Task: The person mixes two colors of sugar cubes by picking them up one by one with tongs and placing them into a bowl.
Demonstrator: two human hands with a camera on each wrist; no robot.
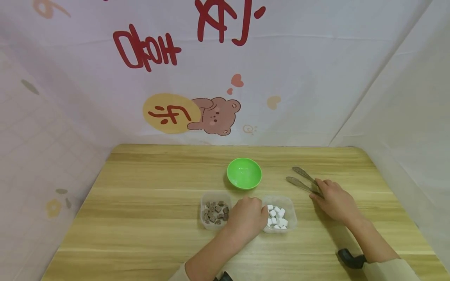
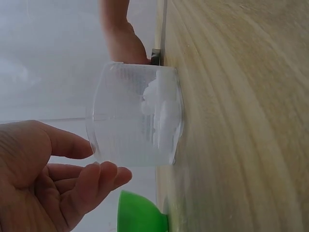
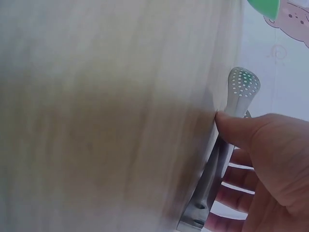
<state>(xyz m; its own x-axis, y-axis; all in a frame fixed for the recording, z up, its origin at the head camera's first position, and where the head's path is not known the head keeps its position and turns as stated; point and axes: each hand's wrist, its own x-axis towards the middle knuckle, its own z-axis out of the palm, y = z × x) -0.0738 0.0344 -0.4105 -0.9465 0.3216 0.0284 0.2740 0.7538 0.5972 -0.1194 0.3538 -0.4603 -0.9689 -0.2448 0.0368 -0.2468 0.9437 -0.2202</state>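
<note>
My left hand [image 1: 247, 219] is at the left wall of a clear plastic container [image 1: 290, 216] that holds white cubes [image 1: 277, 217]. In the left wrist view the thumb and curled fingers [image 2: 104, 179] pinch at a corner of this container's rim. The right hand [image 1: 335, 201] grips metal tongs [image 1: 299, 182] whose two perforated tips point toward the back left and stand apart. In the right wrist view the thumb lies along the tongs [image 3: 241, 89], close over the tabletop, with the fingers on their far side.
Left of my left hand stands a second clear container [image 1: 203, 210] with brown cubes [image 1: 214, 212], partly behind the hand. A green bowl [image 1: 244, 173] sits farther back, between the containers and the back curtain [image 1: 299, 117]. The wooden table [image 1: 147, 203] has printed curtains on three sides.
</note>
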